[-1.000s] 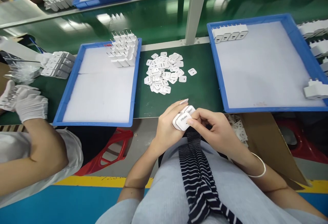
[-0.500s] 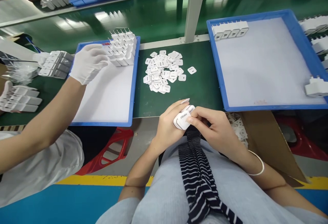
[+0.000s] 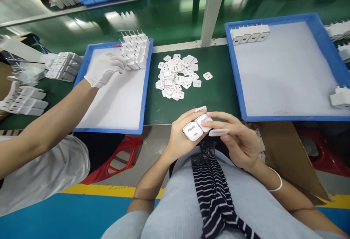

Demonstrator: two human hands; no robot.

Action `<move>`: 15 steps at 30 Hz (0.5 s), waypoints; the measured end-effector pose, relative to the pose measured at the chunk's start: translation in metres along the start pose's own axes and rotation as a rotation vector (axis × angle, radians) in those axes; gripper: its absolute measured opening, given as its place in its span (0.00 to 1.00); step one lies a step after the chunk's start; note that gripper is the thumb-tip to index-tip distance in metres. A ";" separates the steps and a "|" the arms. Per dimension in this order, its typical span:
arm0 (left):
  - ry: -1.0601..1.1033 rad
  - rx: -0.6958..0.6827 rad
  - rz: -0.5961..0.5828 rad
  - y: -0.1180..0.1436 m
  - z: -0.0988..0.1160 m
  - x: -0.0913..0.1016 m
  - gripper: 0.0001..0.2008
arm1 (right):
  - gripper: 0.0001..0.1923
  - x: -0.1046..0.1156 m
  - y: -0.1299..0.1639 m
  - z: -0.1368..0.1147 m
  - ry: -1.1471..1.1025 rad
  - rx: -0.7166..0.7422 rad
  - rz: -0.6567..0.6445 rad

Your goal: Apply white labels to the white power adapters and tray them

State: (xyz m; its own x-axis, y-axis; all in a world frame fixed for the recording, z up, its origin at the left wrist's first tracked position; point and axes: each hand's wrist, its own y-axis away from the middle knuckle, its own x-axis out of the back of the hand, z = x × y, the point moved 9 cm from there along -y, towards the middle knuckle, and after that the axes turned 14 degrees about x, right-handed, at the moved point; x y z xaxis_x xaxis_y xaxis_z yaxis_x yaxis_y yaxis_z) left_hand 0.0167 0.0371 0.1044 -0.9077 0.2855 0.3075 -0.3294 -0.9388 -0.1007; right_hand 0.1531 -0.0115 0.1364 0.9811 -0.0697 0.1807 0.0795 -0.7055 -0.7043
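Note:
My left hand (image 3: 177,137) is wrapped round two white charger plugs side by side. The nearer white charger plug (image 3: 192,131) shows a printed, slotted face towards me; its neighbour (image 3: 203,121) is partly covered by fingers. A thin white plate (image 3: 201,109) rests at the fingertips of that hand. In my right hand (image 3: 242,138), another white face plate (image 3: 218,132) is pinched nearly edge-on, while the index and middle fingers reach the second plug. Beyond both hands, a heap of white face plates (image 3: 175,75) lies on the green bench. The plugs' prongs are hidden in my left hand.
To the right stands a blue-rimmed tray (image 3: 237,97) with several charger plugs (image 3: 250,34). Another blue-rimmed tray (image 3: 142,104) is on the left, where a co-worker's gloved hand (image 3: 102,69) touches standing plugs. A metal post (image 3: 212,13) rises behind the heap.
My right hand has shifted right and opened out from the nearer plug, whose slot now shows; a plate now shows between its fingers. The co-worker's gloved hand has moved closer to the standing plugs.

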 end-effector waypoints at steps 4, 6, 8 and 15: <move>-0.007 -0.002 0.033 0.002 0.002 0.002 0.20 | 0.09 -0.010 -0.001 -0.011 0.131 0.153 -0.158; -0.014 -0.019 0.043 0.003 0.005 0.003 0.21 | 0.07 -0.010 0.001 -0.018 0.218 0.242 -0.182; -0.040 -0.053 0.036 0.004 0.011 0.002 0.22 | 0.07 -0.008 0.003 -0.028 0.287 0.343 -0.157; -0.138 -0.147 0.045 0.008 0.031 0.005 0.21 | 0.11 -0.007 0.003 -0.042 0.376 0.432 -0.140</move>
State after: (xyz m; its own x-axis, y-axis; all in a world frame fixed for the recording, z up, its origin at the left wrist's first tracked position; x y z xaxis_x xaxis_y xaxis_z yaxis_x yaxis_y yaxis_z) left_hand 0.0176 0.0254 0.1343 -0.8817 0.2049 0.4251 -0.3325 -0.9090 -0.2514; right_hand 0.1387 -0.0426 0.1624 0.8324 -0.2972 0.4678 0.3463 -0.3802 -0.8576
